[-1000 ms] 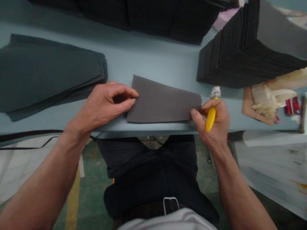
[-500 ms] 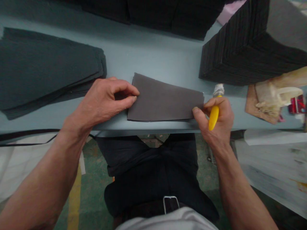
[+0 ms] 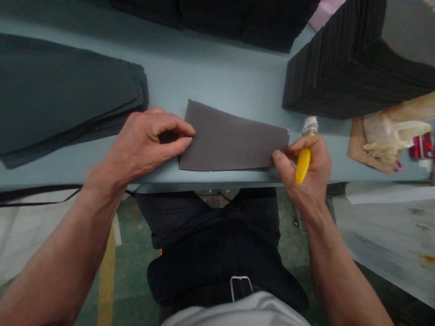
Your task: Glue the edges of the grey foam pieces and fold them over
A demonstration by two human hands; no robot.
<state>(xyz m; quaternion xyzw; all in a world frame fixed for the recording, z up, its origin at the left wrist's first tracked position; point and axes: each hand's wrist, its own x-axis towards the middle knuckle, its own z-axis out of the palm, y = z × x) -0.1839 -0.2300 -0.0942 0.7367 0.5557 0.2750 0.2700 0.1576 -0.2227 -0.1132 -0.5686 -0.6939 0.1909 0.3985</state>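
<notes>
A dark grey sheet (image 3: 231, 140), wider at its left end, lies flat along the front edge of the table. With thumb and forefinger pinched, my left hand (image 3: 146, 140) grips the sheet's left edge. At the other end my right hand (image 3: 309, 167) has its thumb on the lower right corner, its fingers partly hidden behind. The same hand carries a yellow-handled brush (image 3: 303, 165) between thumb and fingers; its whitish, crusted end points away from me.
Dark sheets lie in a pile (image 3: 68, 95) on the left. A tall stack of dark pieces (image 3: 326, 68) stands at the back right, and more dark stacks (image 3: 217, 20) line the far side. A brown board (image 3: 360, 142) with pale scraps and a red object (image 3: 421, 146) sit right on the table (image 3: 217, 72).
The view has shifted very slightly. Both hands keep the same hold on the sheet, and the brush stays in my right hand.
</notes>
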